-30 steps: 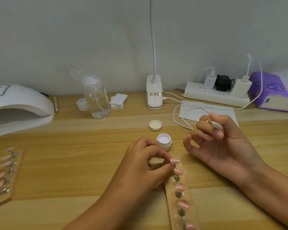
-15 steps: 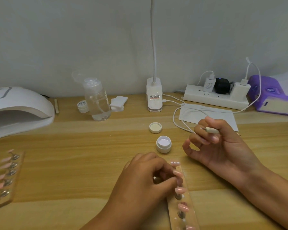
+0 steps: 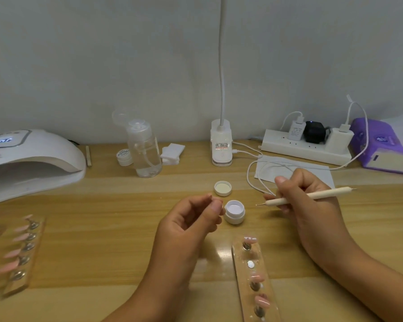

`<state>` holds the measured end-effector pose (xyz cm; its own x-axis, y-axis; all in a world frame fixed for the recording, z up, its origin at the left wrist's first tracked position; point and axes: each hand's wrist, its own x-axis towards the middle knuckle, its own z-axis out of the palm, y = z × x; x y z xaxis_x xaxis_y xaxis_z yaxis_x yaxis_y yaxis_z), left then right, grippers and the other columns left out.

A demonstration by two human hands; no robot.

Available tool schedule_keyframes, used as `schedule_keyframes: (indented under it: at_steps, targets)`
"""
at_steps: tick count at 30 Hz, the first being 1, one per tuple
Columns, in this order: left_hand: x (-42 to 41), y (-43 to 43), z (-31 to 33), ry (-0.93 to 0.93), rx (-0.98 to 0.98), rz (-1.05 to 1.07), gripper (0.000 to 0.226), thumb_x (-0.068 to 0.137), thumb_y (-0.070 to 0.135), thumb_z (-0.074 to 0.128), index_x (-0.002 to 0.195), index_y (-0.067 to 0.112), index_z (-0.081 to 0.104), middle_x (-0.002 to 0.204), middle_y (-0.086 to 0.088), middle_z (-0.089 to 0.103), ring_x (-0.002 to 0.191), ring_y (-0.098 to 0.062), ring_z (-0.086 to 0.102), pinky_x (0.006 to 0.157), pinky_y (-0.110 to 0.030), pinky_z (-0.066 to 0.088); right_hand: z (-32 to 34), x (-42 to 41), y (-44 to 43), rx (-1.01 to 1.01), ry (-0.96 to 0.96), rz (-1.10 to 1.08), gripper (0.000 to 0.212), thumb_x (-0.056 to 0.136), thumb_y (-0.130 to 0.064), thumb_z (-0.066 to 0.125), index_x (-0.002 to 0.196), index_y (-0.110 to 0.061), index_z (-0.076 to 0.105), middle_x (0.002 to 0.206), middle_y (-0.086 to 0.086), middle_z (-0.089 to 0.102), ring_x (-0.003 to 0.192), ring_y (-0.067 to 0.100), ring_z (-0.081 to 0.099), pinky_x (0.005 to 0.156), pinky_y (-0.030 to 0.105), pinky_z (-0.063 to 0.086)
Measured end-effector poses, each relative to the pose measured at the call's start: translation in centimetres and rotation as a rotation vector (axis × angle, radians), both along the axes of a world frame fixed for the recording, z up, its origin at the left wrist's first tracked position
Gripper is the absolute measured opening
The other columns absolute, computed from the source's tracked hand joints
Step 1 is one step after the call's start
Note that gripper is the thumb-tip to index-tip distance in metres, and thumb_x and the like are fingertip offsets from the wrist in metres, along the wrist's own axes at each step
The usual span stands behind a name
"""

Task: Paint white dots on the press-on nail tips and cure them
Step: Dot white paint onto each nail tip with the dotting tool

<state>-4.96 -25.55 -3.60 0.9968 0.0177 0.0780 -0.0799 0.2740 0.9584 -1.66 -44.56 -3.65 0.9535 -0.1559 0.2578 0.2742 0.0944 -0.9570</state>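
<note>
My left hand hovers just left of the open jar of white gel, thumb and forefinger pinched together on a pink nail tip that they mostly hide. My right hand grips a cream dotting pen, whose metal point faces left, just right of the jar. Below the jar lies a clear holder strip with pink nail tips on studs; its second stud is bare, with white putty showing. The topmost tip carries white dots.
The jar's lid lies behind it. A second strip of pink tips sits far left, below the white curing lamp. Along the back stand a clear pump bottle, a desk-lamp base, a power strip and a purple tissue pack.
My left hand has lifted off the strip towards the jar, leaving the second stud bare. My right hand has turned the pen so its point aims left at the jar.
</note>
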Motion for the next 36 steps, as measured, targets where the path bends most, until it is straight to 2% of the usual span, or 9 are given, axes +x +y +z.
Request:
schedule_keyframes:
  at_steps: [3,7,9,11,15,19,23,31,36]
  targets:
    - [0.5,-0.1,-0.3,0.055,-0.056,0.003,0.027,0.058,0.038,0.076,0.084,0.030,0.077,0.076,0.006,0.069,0.071,-0.003,0.060,0.067,-0.014,0.049,-0.3,1.6,1.1,-0.130,-0.055,-0.019,0.027,0.082,-0.033,0.067,0.063,-0.022,0.051,0.059,-0.004,0.055,0.078,0.017,0.072,0.073,0.029,0.052]
    - [0.9,0.4,-0.5,0.110,-0.108,-0.002,0.022,0.062,0.033,0.082,0.083,0.028,0.077,0.075,0.013,0.065,0.068,0.000,0.054,0.072,-0.020,0.043,-0.1,2.5,2.3,-0.214,-0.105,-0.035,0.037,0.074,-0.048,0.066,0.066,-0.015,0.051,0.057,-0.004,0.051,0.064,0.010,0.067,0.056,0.013,0.044]
    - [1.0,0.3,-0.7,0.099,-0.064,-0.025,0.018,0.067,0.032,0.085,0.082,0.026,0.076,0.076,0.017,0.065,0.066,0.001,0.052,0.069,-0.015,0.044,-0.1,2.9,2.3,-0.297,-0.126,-0.069,0.042,0.075,-0.049,0.064,0.064,-0.011,0.050,0.060,0.008,0.057,0.062,0.022,0.064,0.054,0.019,0.044]
    - [1.1,0.1,-0.8,0.075,-0.011,-0.044,0.023,0.068,0.041,0.079,0.084,0.025,0.075,0.076,0.016,0.065,0.066,0.000,0.052,0.066,-0.012,0.046,-0.4,3.3,2.3,-0.338,-0.146,-0.096,0.046,0.078,-0.048,0.062,0.065,-0.005,0.049,0.063,0.019,0.059,0.064,0.031,0.059,0.056,0.024,0.044]
    - [0.9,0.2,-1.1,0.057,0.000,-0.056,0.024,0.069,0.043,0.079,0.089,0.031,0.075,0.073,0.009,0.067,0.070,-0.002,0.058,0.065,-0.012,0.048,-0.9,3.5,2.4,-0.392,-0.179,-0.103,0.045,0.084,-0.045,0.059,0.066,-0.006,0.045,0.058,0.006,0.052,0.055,0.017,0.051,0.052,0.018,0.040]
    - [1.0,0.1,-1.1,0.054,-0.011,-0.064,0.019,0.069,0.035,0.081,0.087,0.032,0.076,0.076,0.010,0.069,0.073,-0.002,0.061,0.065,-0.011,0.048,-1.5,3.8,2.1,-0.462,-0.211,-0.089,0.039,0.093,-0.027,0.062,0.064,-0.009,0.042,0.055,-0.010,0.048,0.053,0.003,0.045,0.052,0.013,0.037]
    - [0.8,0.1,-1.0,0.029,-0.011,-0.066,0.022,0.062,0.035,0.079,0.083,0.030,0.076,0.083,0.012,0.072,0.075,0.001,0.062,0.066,-0.009,0.047,-1.7,3.9,2.3,-0.480,-0.215,-0.054,0.038,0.093,-0.027,0.061,0.066,-0.006,0.044,0.058,-0.005,0.048,0.054,0.003,0.047,0.052,0.013,0.038]
    - [0.7,0.0,-0.7,-0.023,-0.010,-0.092,0.015,0.067,0.029,0.072,0.081,0.026,0.075,0.089,0.009,0.074,0.075,0.004,0.064,0.067,-0.007,0.046,-1.6,3.9,2.3,-0.527,-0.221,-0.041,0.038,0.094,-0.026,0.061,0.065,-0.006,0.045,0.062,0.006,0.048,0.054,0.006,0.044,0.052,0.017,0.037]
    - [0.7,0.0,-0.7,-0.024,-0.001,-0.106,0.013,0.067,0.031,0.072,0.079,0.028,0.075,0.091,0.009,0.074,0.077,0.005,0.064,0.068,-0.007,0.046,-1.5,3.6,2.6,-0.551,-0.258,-0.009,0.046,0.092,-0.043,0.057,0.066,-0.006,0.046,0.061,0.002,0.047,0.054,0.006,0.044,0.051,0.017,0.036]
